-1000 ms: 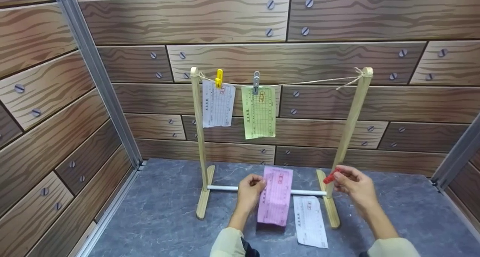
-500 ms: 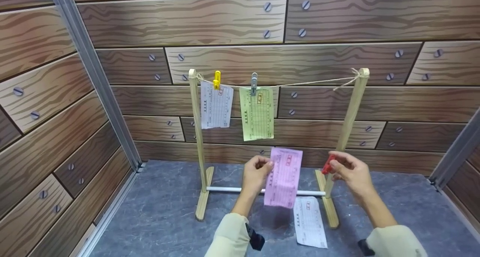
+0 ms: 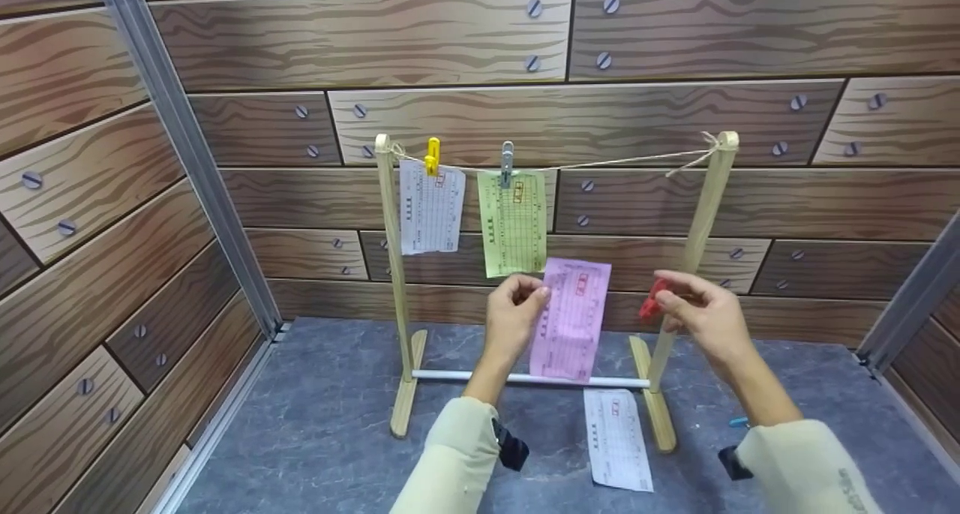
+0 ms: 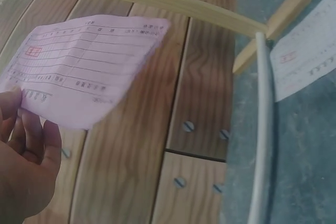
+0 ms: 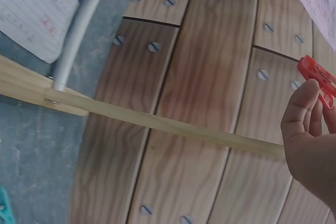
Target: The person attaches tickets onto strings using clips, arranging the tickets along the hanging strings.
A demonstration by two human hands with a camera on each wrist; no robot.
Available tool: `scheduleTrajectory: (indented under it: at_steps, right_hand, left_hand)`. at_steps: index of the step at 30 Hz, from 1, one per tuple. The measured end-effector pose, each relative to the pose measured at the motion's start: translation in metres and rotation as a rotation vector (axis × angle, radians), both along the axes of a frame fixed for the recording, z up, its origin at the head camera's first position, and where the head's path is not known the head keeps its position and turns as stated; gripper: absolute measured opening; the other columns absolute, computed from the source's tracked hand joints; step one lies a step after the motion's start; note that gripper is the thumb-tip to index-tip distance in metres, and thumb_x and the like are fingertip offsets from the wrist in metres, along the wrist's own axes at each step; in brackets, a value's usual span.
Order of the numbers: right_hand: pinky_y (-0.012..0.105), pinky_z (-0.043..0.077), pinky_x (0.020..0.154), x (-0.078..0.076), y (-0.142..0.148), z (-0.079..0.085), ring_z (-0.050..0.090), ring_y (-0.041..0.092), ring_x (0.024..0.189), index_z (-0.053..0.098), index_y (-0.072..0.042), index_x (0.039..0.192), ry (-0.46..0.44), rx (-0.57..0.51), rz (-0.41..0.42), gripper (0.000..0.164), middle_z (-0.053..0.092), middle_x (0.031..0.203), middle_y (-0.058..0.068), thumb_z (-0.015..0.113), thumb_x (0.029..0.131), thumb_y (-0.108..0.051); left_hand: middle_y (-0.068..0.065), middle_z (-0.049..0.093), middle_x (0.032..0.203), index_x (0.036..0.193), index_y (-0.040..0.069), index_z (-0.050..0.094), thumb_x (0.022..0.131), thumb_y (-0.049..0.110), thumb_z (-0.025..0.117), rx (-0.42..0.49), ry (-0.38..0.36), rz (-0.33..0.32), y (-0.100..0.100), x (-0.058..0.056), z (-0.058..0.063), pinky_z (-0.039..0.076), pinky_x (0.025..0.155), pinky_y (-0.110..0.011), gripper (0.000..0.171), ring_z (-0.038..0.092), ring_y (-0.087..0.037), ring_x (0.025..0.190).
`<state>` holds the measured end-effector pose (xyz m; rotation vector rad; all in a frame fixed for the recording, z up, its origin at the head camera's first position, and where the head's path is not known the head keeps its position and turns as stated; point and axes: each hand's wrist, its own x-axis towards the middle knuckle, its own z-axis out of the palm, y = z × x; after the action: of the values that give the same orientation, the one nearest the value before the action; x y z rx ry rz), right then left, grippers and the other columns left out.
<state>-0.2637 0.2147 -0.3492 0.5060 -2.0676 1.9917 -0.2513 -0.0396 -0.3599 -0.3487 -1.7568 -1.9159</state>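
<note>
Pink is the colour on the move: the pink slip has risen off the low level it had a second ago, and from where I stand its upper corner now shows just beside the bottom of the green slip. The left hand pinches it by its left edge, thumb against fingers, so it hangs slightly tilted with its lower end in front of the white rod. The right hand has climbed too, grasping a red clip between thumb and fingers in front of the right post (I can't make out whether the clip's mouth is squeezed apart). Above, the string carries the green slip under a grey clip and, near the left post, a hanging white slip under a yellow clip; those look unaltered. For the work in hand, I'd judge the lift has brought paper and clip nearer the string together, though neither touches it yet. The other white slip lies flat on the tabletop, untouched, and a small blue thing now peeks out beside the right sleeve.
</note>
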Motion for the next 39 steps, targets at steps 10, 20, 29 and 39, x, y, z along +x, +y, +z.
scheduleTrajectory:
  at_steps: [10,20,29,39]
  right_hand:
    - [0.034,0.054,0.062,0.000,-0.003,0.025,0.063,0.019,0.075,0.062,0.003,0.115,0.059,0.022,0.018,0.028,0.065,0.088,0.011,0.065,0.089,-0.005]
    - [0.033,0.054,0.063,-0.005,-0.002,0.054,0.066,0.019,0.073,0.063,-0.001,0.113,0.122,0.025,0.047,0.027,0.064,0.089,0.009,0.065,0.087,-0.003]
    - [0.027,0.053,0.063,-0.008,-0.007,0.099,0.066,0.018,0.074,0.063,-0.001,0.114,0.186,0.052,0.038,0.029,0.066,0.092,0.012,0.068,0.085,-0.002]
    - [0.026,0.053,0.063,-0.010,-0.024,0.148,0.066,0.018,0.076,0.062,-0.001,0.115,0.239,0.206,-0.006,0.030,0.067,0.092,0.011,0.068,0.085,-0.005]
  left_hand:
    - [-0.001,0.057,0.069,0.086,-0.005,0.063,0.082,0.000,0.067,0.022,0.017,-0.014,0.003,-0.022,0.005,0.042,0.057,-0.022,0.007,0.050,-0.010,0.063]
    - [-0.001,0.060,0.073,0.091,0.000,0.065,0.084,-0.001,0.066,-0.020,0.022,-0.008,0.003,-0.024,0.031,0.044,0.059,-0.023,0.007,0.053,-0.010,0.065]
    - [-0.011,0.063,0.088,0.109,-0.001,0.063,0.083,-0.008,0.059,-0.071,0.077,-0.044,0.009,-0.032,0.064,0.049,0.067,-0.028,0.027,0.058,-0.018,0.075]
    - [0.003,0.058,0.072,0.086,0.005,0.066,0.090,0.013,0.062,-0.090,0.106,0.077,0.012,-0.037,0.093,0.045,0.060,-0.025,0.009,0.052,-0.009,0.063]
